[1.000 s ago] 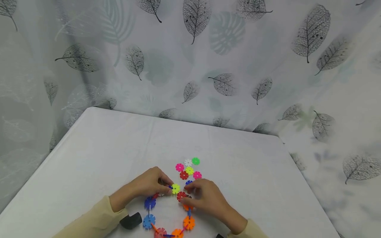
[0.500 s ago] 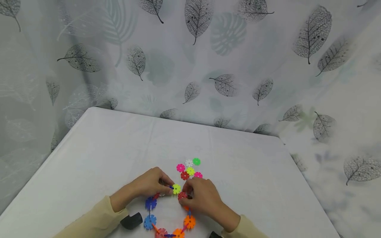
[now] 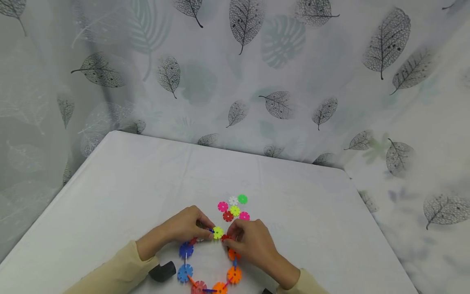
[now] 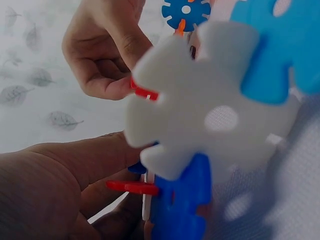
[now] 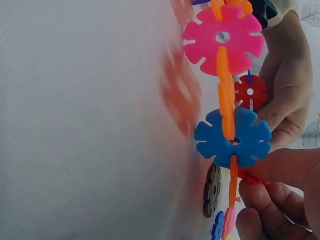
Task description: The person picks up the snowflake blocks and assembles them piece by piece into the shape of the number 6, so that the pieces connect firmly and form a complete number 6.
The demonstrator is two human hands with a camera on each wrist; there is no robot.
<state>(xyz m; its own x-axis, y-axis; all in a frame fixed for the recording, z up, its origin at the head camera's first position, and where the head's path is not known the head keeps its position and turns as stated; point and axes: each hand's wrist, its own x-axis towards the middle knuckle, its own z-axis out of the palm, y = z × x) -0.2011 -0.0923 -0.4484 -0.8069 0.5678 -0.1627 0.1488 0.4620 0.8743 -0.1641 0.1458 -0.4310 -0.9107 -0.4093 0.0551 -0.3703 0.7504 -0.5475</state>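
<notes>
While both hands worked close together over the white table (image 3: 301, 212), head view: left hand (image 3: 185, 224) pinched a disc chain (image 3: 181, 271) at its stretch nearest the table's far edge, a yellow disc (image 3: 219, 235) just beside the fingertips. Right hand (image 3: 253, 241) had thumb and finger clamped on a red disc (image 3: 225, 237), just beside the yellow one. Chain, of notched discs in blue, orange and coral among others, curved in a near-ring between the table's left and right edges. Six loose discs (image 3: 233, 212) (green, white, yellow, red, two pink) lay beyond the right hand, well apart from the far edge.

Left wrist view: a white disc (image 4: 175, 112) filled the middle, overlapping a light-blue disc (image 4: 280, 55). Left fingertips partly hidden behind it; a thin red piece (image 4: 131, 187) met a deep-blue disc (image 4: 177, 215).

Right wrist view: a pink disc (image 5: 205, 37), an orange link (image 5: 227, 95) and a mid-blue disc (image 5: 212, 137) stood in line. Right thumb and finger closed together on red just beyond; whether that red disc was joined to the chain could not be told. Dark-grey disc (image 5: 214, 200) stood near the blue.
</notes>
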